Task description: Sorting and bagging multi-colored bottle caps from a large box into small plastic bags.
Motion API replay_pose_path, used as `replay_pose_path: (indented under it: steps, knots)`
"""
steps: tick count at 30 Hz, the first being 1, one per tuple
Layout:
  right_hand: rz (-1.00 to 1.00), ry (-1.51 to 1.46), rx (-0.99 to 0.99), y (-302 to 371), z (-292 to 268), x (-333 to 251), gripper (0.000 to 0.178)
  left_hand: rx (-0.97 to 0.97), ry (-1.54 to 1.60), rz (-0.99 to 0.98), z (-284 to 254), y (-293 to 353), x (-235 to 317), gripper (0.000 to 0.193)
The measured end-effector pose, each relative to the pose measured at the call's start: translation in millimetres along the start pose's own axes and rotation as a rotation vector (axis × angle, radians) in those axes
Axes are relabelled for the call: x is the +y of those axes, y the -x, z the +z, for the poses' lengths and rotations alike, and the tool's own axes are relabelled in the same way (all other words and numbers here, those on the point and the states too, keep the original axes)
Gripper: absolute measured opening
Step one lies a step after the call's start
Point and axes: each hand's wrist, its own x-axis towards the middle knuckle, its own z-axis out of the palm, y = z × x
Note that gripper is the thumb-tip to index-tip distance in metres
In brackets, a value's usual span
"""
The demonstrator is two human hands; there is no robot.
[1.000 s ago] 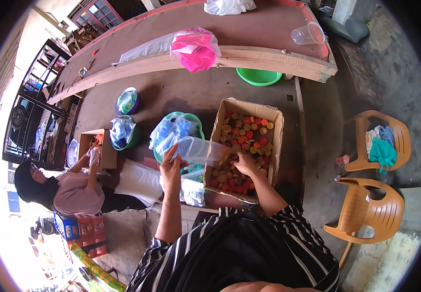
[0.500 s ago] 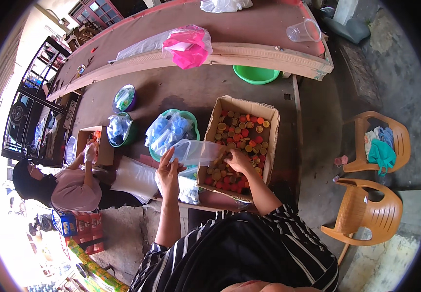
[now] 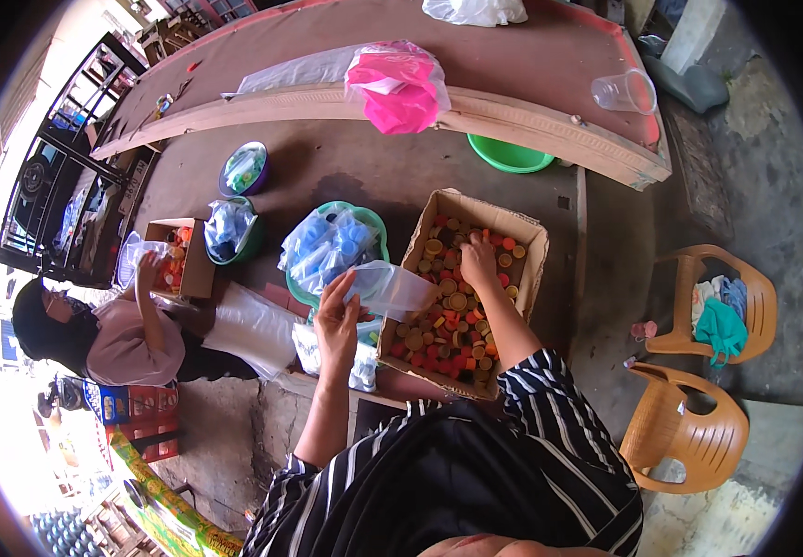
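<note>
My left hand (image 3: 334, 320) pinches the edge of a clear plastic bag (image 3: 390, 288), whose other end hangs over the near left side of a cardboard box (image 3: 533, 269). The box holds many round caps (image 3: 457, 302) in red, orange, tan and dark brown. Farther in, my right hand (image 3: 479, 260) reaches down onto the caps with its fingers curled together. What lies between those fingertips is hidden. Just left of the box, a pale green basin (image 3: 384, 243) is heaped with clear bags of blue items (image 3: 327, 243).
At left a co-worker (image 3: 137, 343) handles a clear bag by a smaller box (image 3: 199, 271) of orange caps. Plastic sheets (image 3: 251, 330) lie between us. A raised wooden ledge (image 3: 522, 116) with a pink bag (image 3: 397, 88) crosses the far side. Two orange chairs (image 3: 689, 436) stand right.
My right hand has moved from the bag's mouth to the caps farther into the box. My left hand keeps the bag nearly in place. The co-worker has raised a clear bag. The view has shifted slightly.
</note>
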Motion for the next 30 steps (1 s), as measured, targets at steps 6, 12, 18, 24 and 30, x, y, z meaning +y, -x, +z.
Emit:
replay_pose_path:
  steps: [6, 12, 18, 24, 30]
  knots:
    - [-0.026, 0.023, 0.058, 3, 9, 9, 0.020, -0.024, 0.022, 0.003, 0, -1, -4, 0.037]
    - [0.092, -0.090, 0.031, 13, 5, 15, 0.018, -0.041, 0.002, 0.028, 6, 1, 4, 0.036]
    - [0.091, -0.563, 0.092, 30, -31, 8, 0.021, -0.085, -0.045, 0.093, 6, 8, -1, 0.039]
    - [0.141, -1.011, -0.084, 50, -35, 16, 0.028, -0.148, 0.006, 0.056, 13, 14, 0, 0.039]
    - [0.206, -0.968, -0.035, 71, -35, 19, 0.032, -0.159, 0.011, 0.108, 13, 16, -5, 0.039]
